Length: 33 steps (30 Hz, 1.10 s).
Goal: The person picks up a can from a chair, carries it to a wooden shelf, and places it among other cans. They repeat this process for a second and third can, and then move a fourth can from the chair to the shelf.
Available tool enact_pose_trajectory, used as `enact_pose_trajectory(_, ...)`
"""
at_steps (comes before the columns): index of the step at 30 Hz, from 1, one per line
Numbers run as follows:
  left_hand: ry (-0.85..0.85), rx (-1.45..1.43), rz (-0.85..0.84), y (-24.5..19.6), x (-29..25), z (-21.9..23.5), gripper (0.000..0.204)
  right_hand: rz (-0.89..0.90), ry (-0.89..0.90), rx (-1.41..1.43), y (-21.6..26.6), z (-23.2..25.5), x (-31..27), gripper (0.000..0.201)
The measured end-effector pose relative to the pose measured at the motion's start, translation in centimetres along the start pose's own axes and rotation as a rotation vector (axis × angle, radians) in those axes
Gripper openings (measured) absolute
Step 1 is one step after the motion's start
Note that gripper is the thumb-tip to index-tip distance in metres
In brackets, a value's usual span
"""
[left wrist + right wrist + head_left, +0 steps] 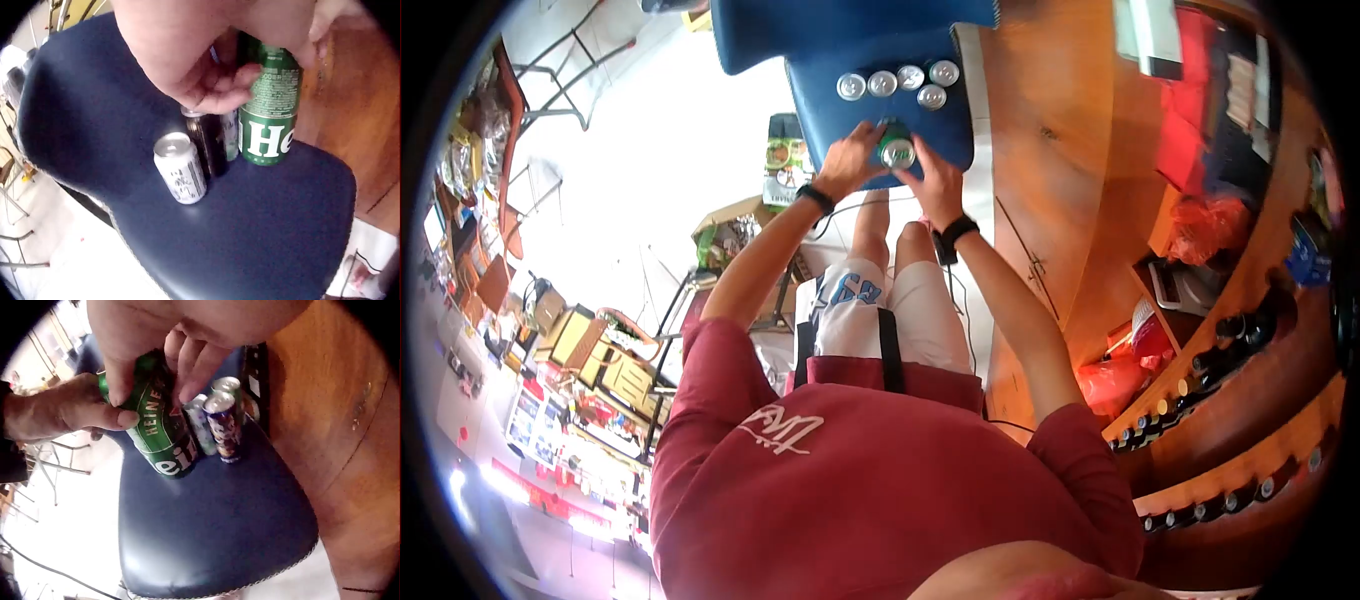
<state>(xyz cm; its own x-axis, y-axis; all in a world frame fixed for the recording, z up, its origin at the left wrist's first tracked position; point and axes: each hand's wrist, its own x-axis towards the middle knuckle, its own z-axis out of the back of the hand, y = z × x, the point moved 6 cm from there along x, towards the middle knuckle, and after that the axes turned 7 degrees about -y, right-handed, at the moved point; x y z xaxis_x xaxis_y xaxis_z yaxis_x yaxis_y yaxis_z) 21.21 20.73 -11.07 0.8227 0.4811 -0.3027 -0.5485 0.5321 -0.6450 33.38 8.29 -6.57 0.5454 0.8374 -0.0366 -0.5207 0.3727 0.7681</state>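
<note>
Both hands hold a green beer can [897,152] over the front of a blue chair seat [832,130]. The left hand [848,163] is at its left side, with the thumb along the can in the right wrist view. From the other side, the right hand [938,182] grips it between thumb and fingers. White "He" lettering shows on the can low over the seat in the left wrist view. Behind it stand several smaller cans, among them a white can [180,169], a dark can [209,144] and a blue patterned can [223,428].
A wooden surface [1040,120] runs along the chair's right side. Left of the seat stands a green and white package [788,160], with an open cardboard box [725,220] nearer the person. Rows of bottles [1200,375] line the far right; a cable hangs near the legs.
</note>
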Motion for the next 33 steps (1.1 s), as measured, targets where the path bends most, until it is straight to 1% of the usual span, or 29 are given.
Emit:
enact_pose_trajectory(2, -0.038, -0.024, -0.092, -3.2, -2.1, 3.9, 0.077, 0.061, -0.044, 0.054, 4.0, 3.4, -1.1, 0.066)
enact_pose_trajectory(3, -0.035, -0.048, -0.149, -4.8, -3.2, 5.8, 0.079, 0.035, -0.043, 0.079, 5.8, 5.1, -1.6, 0.068)
enact_pose_trajectory(4, -0.032, -0.071, -0.211, -6.9, -4.0, 7.7, 0.082, 0.068, -0.066, 0.083, 7.6, 6.8, -2.2, 0.072)
enact_pose_trajectory(6, 0.017, -0.135, -0.241, -12.9, -5.6, 12.5, 0.086, 0.065, -0.09, 0.131, 10.6, 10.4, -4.0, 0.073)
enact_pose_trajectory(8, -0.003, -0.233, -0.38, -17.0, -7.5, 15.3, 0.089, 0.017, -0.147, 0.212, 13.7, 14.3, -6.2, 0.079)
enact_pose_trajectory(9, -0.016, -0.307, -0.471, -19.6, -8.2, 17.1, 0.092, 0.07, -0.209, 0.279, 14.8, 15.9, -7.4, 0.081)
enact_pose_trajectory(10, -0.023, -0.379, -0.561, -22.4, -9.0, 18.8, 0.094, 0.139, -0.23, 0.333, 16.5, 17.8, -8.1, 0.081)
enact_pose_trajectory(11, -0.088, -0.463, -0.675, -24.8, -9.9, 20.1, 0.097, 0.181, -0.288, 0.401, 18.4, 19.4, -8.9, 0.081)
enact_pose_trajectory(12, -0.037, -0.42, -0.736, -27.1, -10.8, 21.1, 0.09, 0.223, -0.348, 0.468, 20.6, 21.1, -9.9, 0.081)
enact_pose_trajectory(14, -0.137, -0.351, -0.914, -32.7, -12.9, 24.0, 0.081, 0.249, -0.457, 0.634, 23.3, 23.9, -12.3, 0.077)
enact_pose_trajectory(15, -0.176, -0.385, -0.972, -34.4, -13.8, 24.3, 0.074, 0.278, -0.498, 0.701, 25.1, 26.1, -12.8, 0.073)
enact_pose_trajectory(16, -0.197, -0.409, -1.028, -36.1, -14.7, 24.5, 0.072, 0.31, -0.537, 0.765, 26.9, 28.4, -13.2, 0.07)
enact_pose_trajectory(17, -0.193, -0.432, -1.079, -37.8, -15.7, 24.6, 0.071, 0.185, -0.469, 1.006, 26.7, 29.1, -15.0, 0.066)
enact_pose_trajectory(18, -0.183, -0.456, -1.131, -39.6, -16.8, 24.7, 0.071, 0.091, -0.47, 0.929, 28.0, 30.3, -16.5, 0.059)
enact_pose_trajectory(20, -0.093, -0.54, -1.239, -44.1, -19.4, 24.7, 0.065, -0.09, -0.446, 0.777, 30.5, 32.7, -19.8, 0.045)
enact_pose_trajectory(21, -0.045, -0.578, -1.292, -46.1, -21.0, 24.3, 0.062, -0.112, -0.471, 0.709, 30.5, 32.8, -22.6, 0.046)
enact_pose_trajectory(22, -0.005, -0.561, -1.33, -47.5, -22.9, 23.2, 0.05, -0.138, -0.497, 0.644, 30.4, 32.8, -25.8, 0.047)
enact_pose_trajectory(23, 0.047, -0.558, -1.364, -48.7, -24.5, 22.0, 0.046, -0.17, -0.524, 0.581, 30.4, 32.5, -29.0, 0.049)
enact_pose_trajectory(25, 0.176, -0.599, -1.4, -51.1, -28.2, 20.1, 0.05, -0.243, -0.583, 0.461, 30.4, 31.5, -34.9, 0.051)
enact_pose_trajectory(27, 0.29, -0.625, -1.431, -53.7, -32.0, 18.4, 0.056, -0.251, -0.741, 0.601, 31.3, 31.2, -39.0, 0.053)
enact_pose_trajectory(28, 0.333, -0.635, -1.446, -54.9, -34.2, 17.5, 0.06, -0.196, -0.857, 0.795, 32.1, 31.8, -40.8, 0.055)
enact_pose_trajectory(29, 0.38, -0.603, -1.452, -55.3, -36.3, 16.0, 0.079, -0.12, -0.968, 0.98, 32.9, 32.7, -42.6, 0.056)
enact_pose_trajectory(32, 0.527, -0.755, -1.357, -57.3, -42.9, 12.3, 0.095, 0.037, -1.072, 0.734, 35.5, 35.6, -49.7, 0.084)
enact_pose_trajectory(33, 0.61, -0.786, -1.402, -57.1, -44.4, 10.5, 0.106, 0.088, -1.122, 0.506, 36.3, 35.9, -52.2, 0.089)
